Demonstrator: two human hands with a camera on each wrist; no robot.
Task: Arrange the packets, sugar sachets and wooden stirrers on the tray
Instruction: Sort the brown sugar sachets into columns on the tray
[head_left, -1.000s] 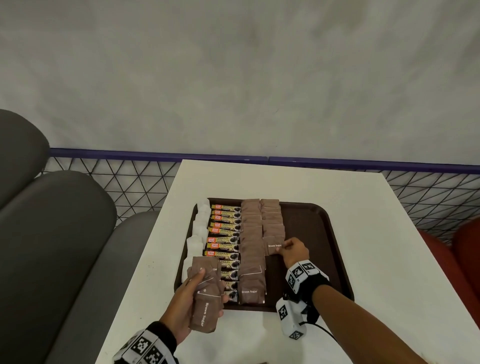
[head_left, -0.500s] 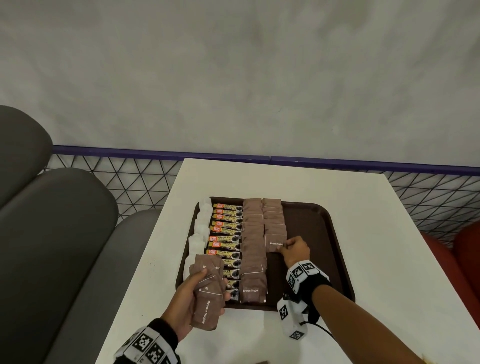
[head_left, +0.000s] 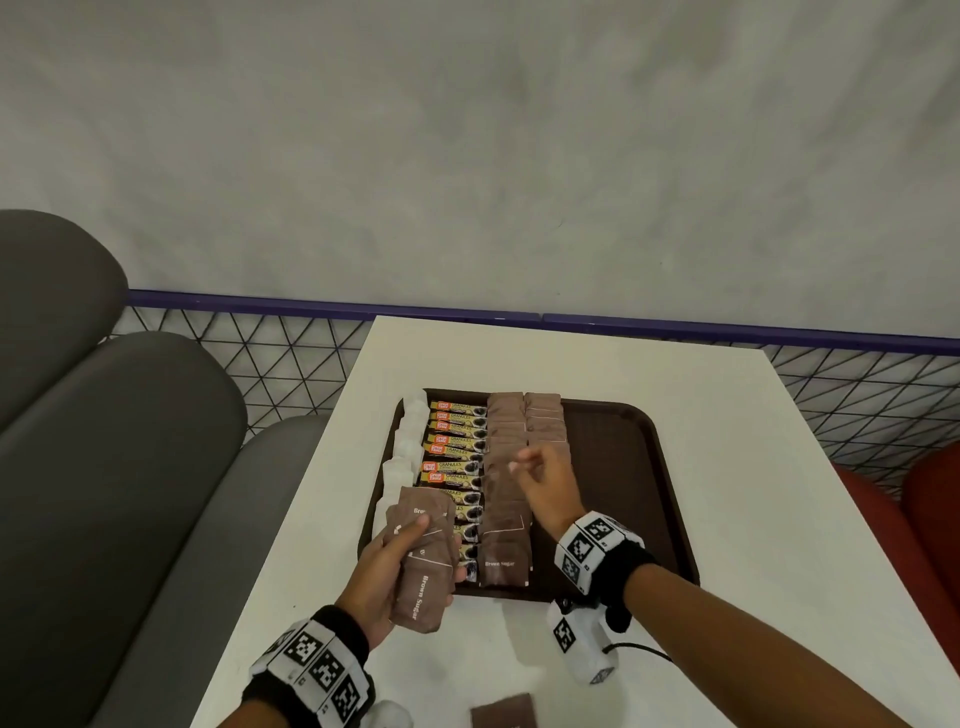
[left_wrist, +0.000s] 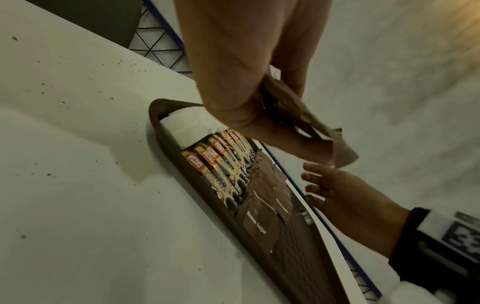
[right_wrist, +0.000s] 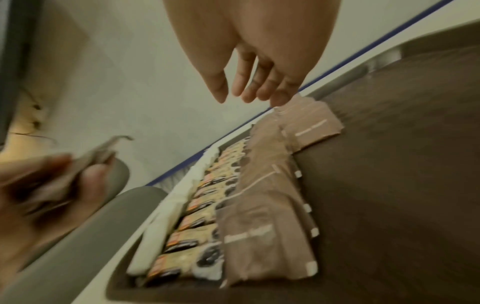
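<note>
A dark brown tray (head_left: 644, 467) lies on the white table and carries rows of white sachets (head_left: 410, 441), coffee granule packets (head_left: 457, 441) and two columns of brown sugar sachets (head_left: 506, 499). My left hand (head_left: 384, 566) grips a stack of brown sugar sachets (head_left: 423, 566) over the tray's near left corner; the stack (left_wrist: 306, 123) shows between its fingers in the left wrist view. My right hand (head_left: 545, 478) hovers above the sachet columns with relaxed fingers (right_wrist: 249, 90) and holds nothing. The shorter right column (right_wrist: 311, 125) lies just under those fingertips.
One brown sachet (head_left: 503, 716) lies on the table at the near edge. Grey seat cushions (head_left: 119, 467) stand to the left, a red seat (head_left: 924, 519) to the right. A mesh fence with a blue rail (head_left: 675, 325) runs behind the table. The tray's right half is bare.
My right hand has let go of the sachet it was setting on the right column and has lifted and swung left, fingers open. The left hand still holds its stack.
</note>
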